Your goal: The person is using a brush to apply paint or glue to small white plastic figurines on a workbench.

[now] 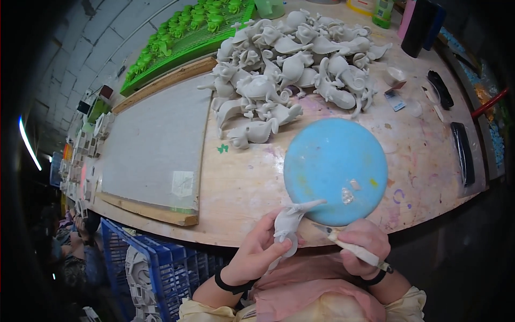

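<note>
While left hand (259, 250) clasps figurine (290, 220), right (370, 241) clenches tool (356, 249).

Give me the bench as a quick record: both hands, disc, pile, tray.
Left hand: holds a grey figurine
Right hand: grips a pale-handled tool, tip toward the figurine
Disc: blue, round, small scraps on it
Pile: grey figurines, beyond the disc
Tray: green, far left, holding green pieces

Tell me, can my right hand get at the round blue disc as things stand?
Probably yes: the blue disc lies just beyond your right hand, with nothing seen standing between them. That hand's grip is closed on a white-handled tool, though, so grasping might mean freeing it first.
</note>
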